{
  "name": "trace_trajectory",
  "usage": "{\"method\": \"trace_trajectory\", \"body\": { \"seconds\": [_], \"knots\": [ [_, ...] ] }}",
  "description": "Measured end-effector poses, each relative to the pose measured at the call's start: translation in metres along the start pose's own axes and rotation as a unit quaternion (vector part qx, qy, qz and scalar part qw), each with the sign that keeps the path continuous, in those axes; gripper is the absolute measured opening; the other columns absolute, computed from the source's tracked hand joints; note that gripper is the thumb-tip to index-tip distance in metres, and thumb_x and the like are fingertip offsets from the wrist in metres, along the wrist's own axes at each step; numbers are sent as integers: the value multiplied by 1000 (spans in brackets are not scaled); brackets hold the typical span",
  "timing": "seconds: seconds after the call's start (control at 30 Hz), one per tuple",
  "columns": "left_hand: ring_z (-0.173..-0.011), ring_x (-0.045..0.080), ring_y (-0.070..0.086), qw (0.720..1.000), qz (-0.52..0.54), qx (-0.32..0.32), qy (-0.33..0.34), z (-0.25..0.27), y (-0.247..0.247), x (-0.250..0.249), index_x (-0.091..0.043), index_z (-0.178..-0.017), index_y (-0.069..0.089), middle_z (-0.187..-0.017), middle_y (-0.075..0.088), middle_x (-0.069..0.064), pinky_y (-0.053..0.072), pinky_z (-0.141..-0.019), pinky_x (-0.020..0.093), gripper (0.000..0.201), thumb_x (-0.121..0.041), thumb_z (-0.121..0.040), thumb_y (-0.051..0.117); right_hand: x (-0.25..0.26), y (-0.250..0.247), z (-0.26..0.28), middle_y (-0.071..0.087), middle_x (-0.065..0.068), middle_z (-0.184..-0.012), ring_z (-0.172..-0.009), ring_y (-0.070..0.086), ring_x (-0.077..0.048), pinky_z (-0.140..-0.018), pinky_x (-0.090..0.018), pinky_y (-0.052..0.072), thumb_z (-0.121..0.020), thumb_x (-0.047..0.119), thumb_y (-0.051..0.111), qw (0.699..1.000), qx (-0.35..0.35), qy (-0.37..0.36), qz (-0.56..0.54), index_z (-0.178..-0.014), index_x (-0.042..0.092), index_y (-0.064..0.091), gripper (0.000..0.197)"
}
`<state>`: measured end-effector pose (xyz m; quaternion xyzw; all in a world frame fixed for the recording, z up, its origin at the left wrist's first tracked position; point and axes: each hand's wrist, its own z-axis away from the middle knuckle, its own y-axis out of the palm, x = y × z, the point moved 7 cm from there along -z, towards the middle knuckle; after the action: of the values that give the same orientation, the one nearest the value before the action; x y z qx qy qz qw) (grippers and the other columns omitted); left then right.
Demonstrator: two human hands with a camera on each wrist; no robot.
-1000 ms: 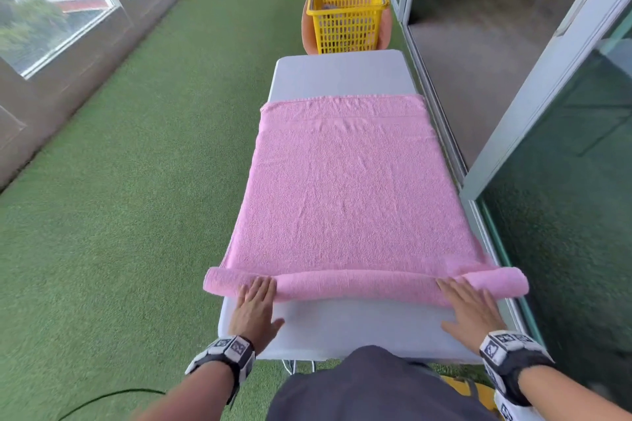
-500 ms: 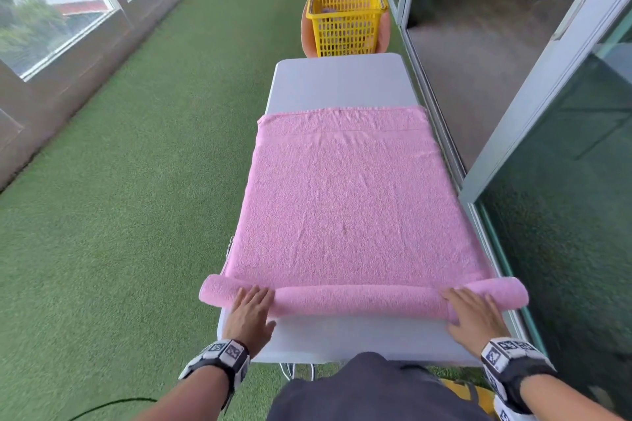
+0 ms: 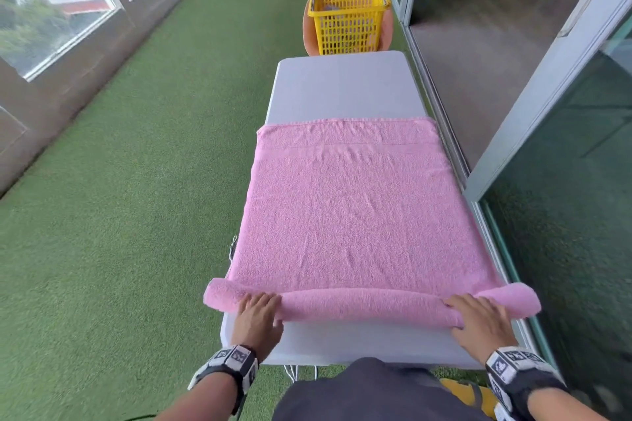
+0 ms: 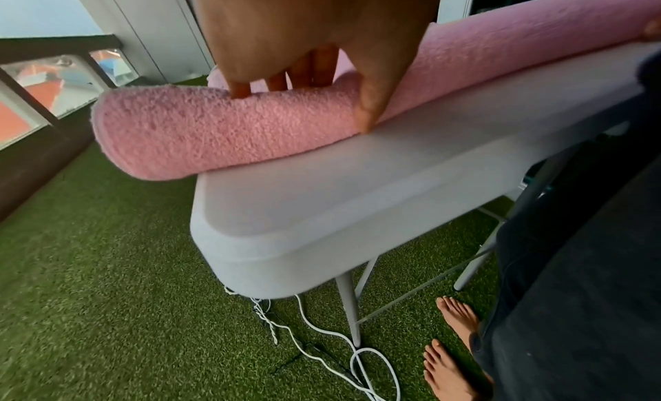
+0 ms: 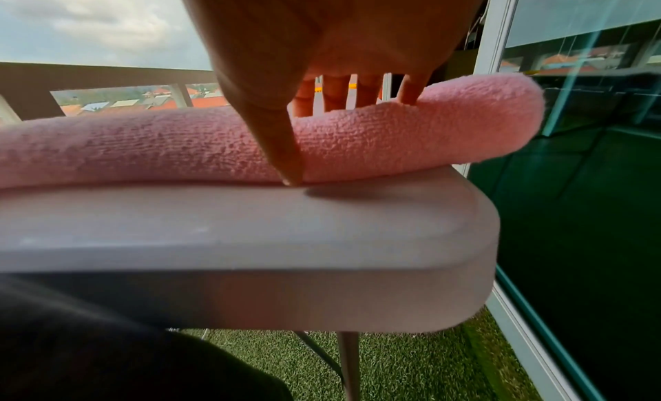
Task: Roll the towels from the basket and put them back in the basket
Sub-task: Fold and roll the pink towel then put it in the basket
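Head view, towel (image 3: 345, 215) roll thicker, hands farther up table (image 3: 345, 85)

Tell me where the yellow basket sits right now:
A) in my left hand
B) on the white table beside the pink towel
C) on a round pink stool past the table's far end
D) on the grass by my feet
C: in the head view the yellow basket stands on the round pink stool beyond the far end of the white table, while both hands rest on the roll of the pink towel.
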<state>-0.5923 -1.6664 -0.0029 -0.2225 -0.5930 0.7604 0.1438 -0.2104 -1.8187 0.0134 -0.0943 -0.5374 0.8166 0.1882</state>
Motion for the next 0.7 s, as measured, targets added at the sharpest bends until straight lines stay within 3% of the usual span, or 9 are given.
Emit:
{"method": "trace_trajectory", "body": {
  "seconds": [0.07, 0.13, 0.23, 0.3, 0.43, 0.5, 0.53, 0.6, 0.7],
  "knots": [
    [-85, 12, 59, 1000, 5, -29, 4, -5, -18, -4, -23, -91, 66, -93, 68, -7, 48, -94, 44, 12, -28, -81, 68, 1, -13, -6, 54, 21, -112, -117, 48, -7, -96, -33, 28, -83, 37, 55, 1000, -3, 7, 3, -109, 46, 49, 28],
    [-99, 12, 55, 1000, -1, -14, -7, -16, -28, -4, -19, -110, 60, -110, 64, -5, 37, -104, 37, 36, -32, -97, 29, 3, -28, -18, 55, 18, -109, -118, 48, -9, -97, -35, 28, -86, 33, 47, 1000, -2, 5, 10, -103, 43, 52, 20],
    [-141, 20, 30, 999, 22, -23, -30, -26, -25, 0, -11, -150, 25, -152, 30, -2, 7, -120, 40, 73, -37, -89, -5, 3, -35, -27, 34, 14, -151, -138, 31, -8, -114, -42, 13, -98, 32, 35, 999, -44, 2, -24, -142, 34, 39, 44],
    [-145, 18, 14, 999, 20, 18, -33, -19, -10, 2, -14, -151, 17, -151, 15, -5, -4, -117, 38, 71, -56, -93, 8, 4, -19, -21, 24, 16, -154, -144, 21, -9, -117, -43, 5, -99, 46, 34, 999, -12, -7, -48, -149, 31, 25, 54],
    [-113, 19, 62, 999, -23, 39, 2, 6, 9, 0, -17, -121, 64, -121, 66, -1, 34, -110, 45, 65, -38, -63, 83, -2, 11, -5, 48, 20, -137, -132, 41, -8, -115, -39, 19, -81, 40, 63, 1000, 21, -18, -13, -134, 38, 45, 56],
    [-87, 15, 66, 1000, -5, -8, 18, 5, -3, -1, -22, -97, 70, -94, 71, -6, 52, -92, 49, 23, -33, -77, 66, -4, -1, -8, 59, 23, -97, -105, 56, -9, -101, -32, 34, -76, 36, 58, 1000, 4, -5, -19, -95, 43, 57, 20],
    [-84, 14, 62, 1000, 6, -8, 14, 1, -12, -1, -22, -95, 68, -91, 69, -6, 53, -88, 47, 29, -37, -86, 45, -4, -8, -14, 58, 22, -87, -95, 56, -9, -95, -31, 35, -76, 37, 53, 1000, 3, 5, -18, -84, 40, 57, 10],
    [-106, 18, 58, 1000, -4, -7, 7, -11, -19, -2, -15, -118, 61, -117, 65, 0, 39, -105, 49, 63, -39, -89, 12, -3, -21, -26, 62, 21, -105, -105, 53, -8, -103, -34, 29, -83, 34, 45, 1000, 8, 17, -4, -102, 42, 62, 26],
    [-145, 18, 17, 1000, 4, -9, -11, -22, -21, 0, -14, -151, 19, -154, 17, -3, -2, -119, 40, 68, -45, -93, 0, 1, -26, -36, 28, 17, -153, -139, 28, -6, -118, -42, 6, -95, 32, 27, 999, -37, -4, 15, -147, 32, 29, 52]
  ]
}}
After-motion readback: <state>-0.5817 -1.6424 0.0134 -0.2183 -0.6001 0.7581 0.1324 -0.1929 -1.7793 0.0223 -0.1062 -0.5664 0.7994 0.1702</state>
